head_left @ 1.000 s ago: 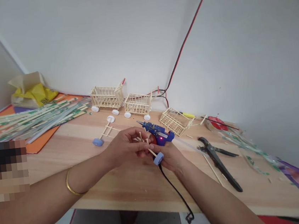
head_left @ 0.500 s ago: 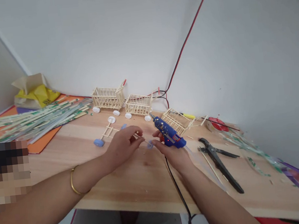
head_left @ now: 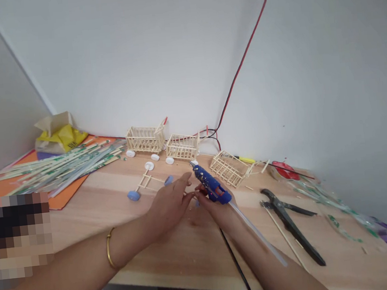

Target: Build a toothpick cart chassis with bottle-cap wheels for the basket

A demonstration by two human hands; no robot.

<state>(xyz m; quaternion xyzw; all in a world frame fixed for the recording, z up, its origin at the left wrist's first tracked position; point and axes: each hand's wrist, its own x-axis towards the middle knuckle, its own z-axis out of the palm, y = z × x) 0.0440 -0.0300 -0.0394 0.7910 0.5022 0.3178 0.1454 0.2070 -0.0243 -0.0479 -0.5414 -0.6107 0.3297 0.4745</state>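
Note:
My right hand (head_left: 218,208) is closed round a blue hot glue gun (head_left: 209,186), nozzle pointing up and away, with a clear glue stick (head_left: 258,236) trailing from its back. My left hand (head_left: 171,206) lies beside it, its fingertips meeting the right hand's fingers over a small stick piece with a blue wheel (head_left: 196,203), which is mostly hidden. Both hands hover just above the wooden table (head_left: 177,253).
Two stick carts (head_left: 146,140) (head_left: 182,147) and a tipped stick basket (head_left: 227,168) stand near the wall. A stick axle with blue wheels (head_left: 147,183) lies left of my hands. Black pliers (head_left: 290,225) lie at right, a pile of long sticks (head_left: 60,163) at left.
The glue gun has swung from lying across my hands to nozzle up and away. The stick piece has come down from in front of me to near the table. The camera has tilted slightly.

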